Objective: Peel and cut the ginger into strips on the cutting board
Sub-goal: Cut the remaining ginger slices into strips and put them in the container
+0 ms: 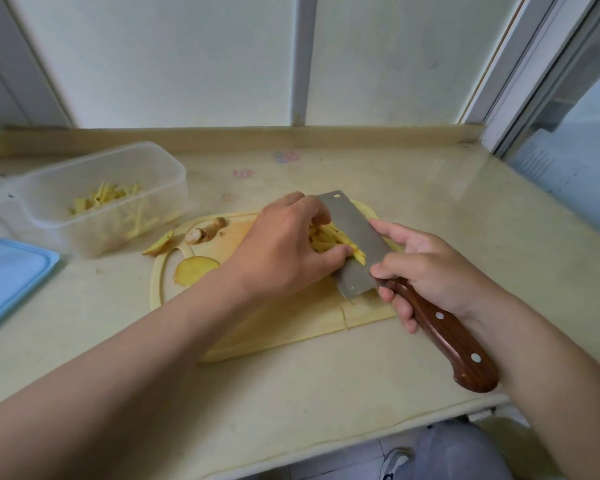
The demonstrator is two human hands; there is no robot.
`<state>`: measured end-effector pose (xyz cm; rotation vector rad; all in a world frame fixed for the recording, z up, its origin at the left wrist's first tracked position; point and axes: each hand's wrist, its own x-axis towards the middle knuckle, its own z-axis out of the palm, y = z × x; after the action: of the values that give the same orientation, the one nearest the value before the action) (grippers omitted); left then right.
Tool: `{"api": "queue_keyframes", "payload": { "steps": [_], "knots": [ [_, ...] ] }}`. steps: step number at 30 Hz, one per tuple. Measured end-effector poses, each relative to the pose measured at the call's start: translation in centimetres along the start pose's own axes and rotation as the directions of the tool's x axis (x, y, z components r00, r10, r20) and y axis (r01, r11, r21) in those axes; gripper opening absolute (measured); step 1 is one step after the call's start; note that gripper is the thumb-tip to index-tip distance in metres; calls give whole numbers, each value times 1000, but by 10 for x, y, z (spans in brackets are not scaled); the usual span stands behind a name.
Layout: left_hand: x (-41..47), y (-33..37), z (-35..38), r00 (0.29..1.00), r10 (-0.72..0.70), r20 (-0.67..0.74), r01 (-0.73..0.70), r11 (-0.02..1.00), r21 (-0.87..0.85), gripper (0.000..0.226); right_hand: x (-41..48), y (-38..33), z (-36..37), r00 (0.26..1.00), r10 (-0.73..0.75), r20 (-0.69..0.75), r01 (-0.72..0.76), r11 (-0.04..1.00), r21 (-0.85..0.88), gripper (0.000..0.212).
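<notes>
Strips (329, 239) sit bunched between knife (359, 233) and curled fingers of the left hand (284, 244); right hand (430, 271) clasps the handle. Gathering step (batch looks cut): next, lift them level to the tub (84, 161).

Reaches in from lower left with bare forearm, left hand (284, 244) palm-down, fingers curled over pale yellow ginger strips (329, 237). Grips brown-handled steel cleaver (447, 334) in right hand (433, 268), forefinger and thumb pinching the blade.

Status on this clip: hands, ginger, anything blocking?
Left hand holds ginger strips against cleaver blade. Right hand grips cleaver. Ginger offcuts at left of cutting board, clear of the work.
</notes>
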<state>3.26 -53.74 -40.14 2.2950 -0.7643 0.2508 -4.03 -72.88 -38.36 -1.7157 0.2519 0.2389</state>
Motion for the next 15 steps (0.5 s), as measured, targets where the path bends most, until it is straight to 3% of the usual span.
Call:
{"api": "queue_keyframes", "payload": {
  "steps": [6,10,15],
  "knots": [
    [3,11,-19,1000,13,-17,-12,998,66,53,1,-15,11,999,-28,39,27,999,22,53],
    [7,18,-38,995,-21,98,-3,973,231,63,3,-23,23,997,-55,55,53,998,32,52],
    [5,11,-67,987,-76,139,12,912,411,69,12,-33,52,993,-82,88,75,995,73,58]
  ]
}}
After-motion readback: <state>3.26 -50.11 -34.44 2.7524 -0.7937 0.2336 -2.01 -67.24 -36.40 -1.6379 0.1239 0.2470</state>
